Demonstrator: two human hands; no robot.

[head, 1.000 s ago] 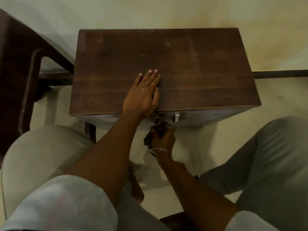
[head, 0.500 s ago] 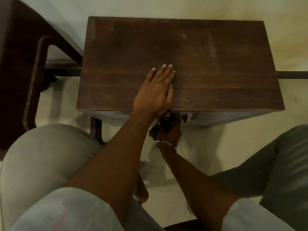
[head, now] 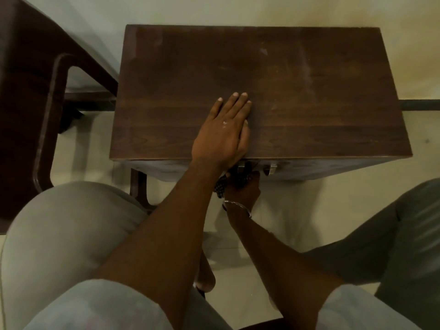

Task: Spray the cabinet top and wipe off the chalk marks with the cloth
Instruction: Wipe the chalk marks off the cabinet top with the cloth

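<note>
The left grip point(head: 221, 132) lies flat, fingers straight; the right grip point(head: 242, 191), lower down, curls around a cloth point(head: 220, 186).

Both arms are bare from the fingers point(head: 234, 103) back to short sleeves. The left sleeve point(head: 100, 306) and right sleeve point(head: 357, 310) are pale grey-white cloth, and the left one carries a faint pinkish tint. A thin silver-coloured metal bangle point(head: 238, 206) circles the wrist just behind the right hand point(head: 242, 190). A few small white specks sit on the back of the left hand point(head: 221, 134), just behind the knuckles. The trousers point(head: 59, 229) are light grey-beige, smooth over the left knee. On the right leg point(head: 392, 234) they are creased and look darker.
</note>
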